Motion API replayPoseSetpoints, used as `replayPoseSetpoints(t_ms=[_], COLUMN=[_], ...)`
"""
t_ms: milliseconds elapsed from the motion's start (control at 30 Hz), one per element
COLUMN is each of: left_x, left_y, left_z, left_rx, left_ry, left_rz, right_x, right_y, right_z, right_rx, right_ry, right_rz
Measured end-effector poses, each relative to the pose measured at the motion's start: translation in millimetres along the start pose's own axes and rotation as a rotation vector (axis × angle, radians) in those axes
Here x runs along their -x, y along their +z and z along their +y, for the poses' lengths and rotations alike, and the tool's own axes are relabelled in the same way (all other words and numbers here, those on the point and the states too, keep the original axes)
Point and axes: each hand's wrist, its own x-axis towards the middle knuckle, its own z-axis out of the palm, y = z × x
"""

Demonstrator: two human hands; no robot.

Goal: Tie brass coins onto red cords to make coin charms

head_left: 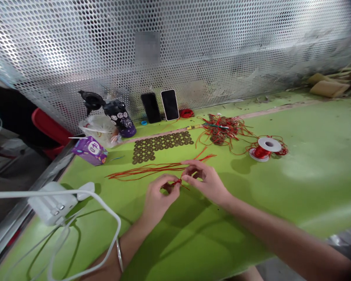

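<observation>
My left hand (pixel 160 195) is closed, thumb and fingers pinching a small knotted red cord (pixel 179 181) over the table. My fingers partly hide it, and a darker piece beneath them is too covered to make out. Close beside it on the right, my right hand (pixel 206 179) pinches a strand of the same cord between thumb and forefinger. Just beyond both hands lie several loose lengths of red cord (pixel 143 170). Farther back, brown coin-like discs (pixel 163 145) are laid flat in tight rows.
Discs tangled with red cord (pixel 222 130) form a pile at the back, near a spool of red cord (pixel 263 150). Two phones (pixel 170 104) lean against the perforated metal panel (pixel 105 47). Left are a bottle (pixel 121 117), a purple carton (pixel 90 151) and a white charger (pixel 51 203) with cables.
</observation>
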Motion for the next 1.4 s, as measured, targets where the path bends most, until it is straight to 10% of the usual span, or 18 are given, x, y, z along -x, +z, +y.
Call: replayPoseSetpoints(t_ms=[200,600,1033,1400], left_x=[1.6,-2.4,-3.9,-0.4], left_y=[-1.3,-2.0,-2.6,0.9], left_z=[-3.2,-1.6,-10.2,-5.7], left_rx=[0.2,0.262,0.34,0.257], left_ry=[-0.226,-0.314,-0.277,-0.271], left_rz=[0.089,0.117,0.146,-0.117], right_x=[0.1,0.9,4.7,-3.0], right_y=[2.8,7.9,5.7,-1.4], right_z=[1.4,8.4,-7.4,-4.5], right_rx=[0.095,-0.113,0.284,0.17], right_ry=[0.039,0.096,-0.059,-0.043], right_rz=[-0.171,-0.215,-0.309,-0.092])
